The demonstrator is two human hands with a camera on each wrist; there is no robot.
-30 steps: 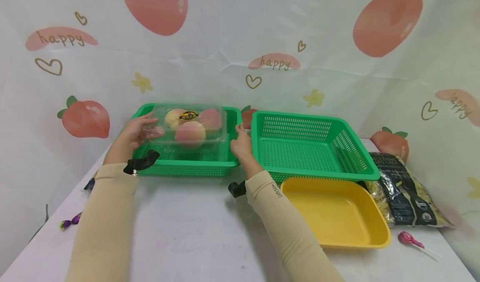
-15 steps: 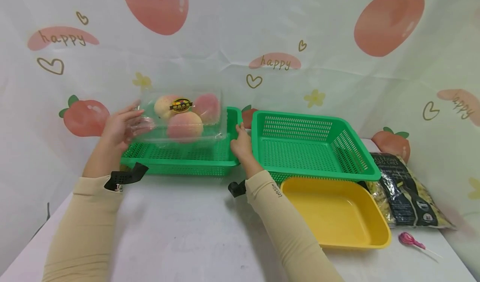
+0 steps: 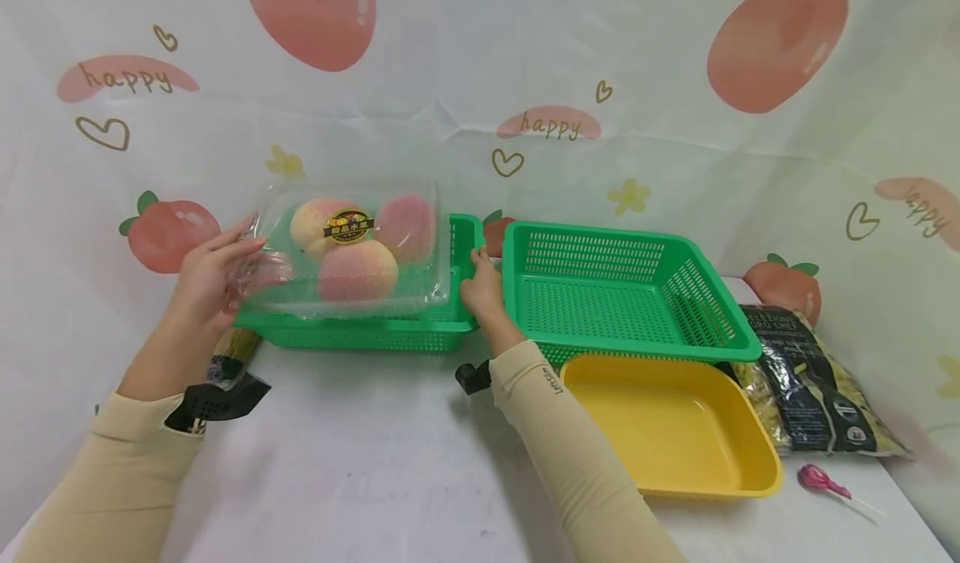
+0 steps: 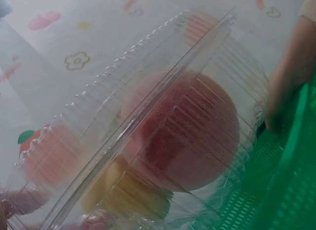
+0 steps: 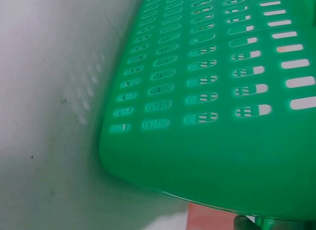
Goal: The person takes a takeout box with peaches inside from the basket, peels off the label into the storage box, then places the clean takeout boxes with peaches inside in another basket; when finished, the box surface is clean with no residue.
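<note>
Above the left green basket [image 3: 390, 330], your left hand [image 3: 206, 284] grips the end of a clear clamshell box [image 3: 348, 246], lifted off the basket floor and tilted. Three peaches [image 3: 358, 270] show inside it, under one dark sticker [image 3: 348, 226]. Your right hand [image 3: 483, 292] grasps that basket's right rim, wedged between it and a second green basket [image 3: 622, 296] just beside. One yellow tray [image 3: 675, 430] sits in front of the second basket, touching it. One dark snack bag [image 3: 810, 380] lies to the right, one pink lollipop [image 3: 821, 480] near it. Part of another packet [image 3: 228, 355] shows by your left wrist.
</note>
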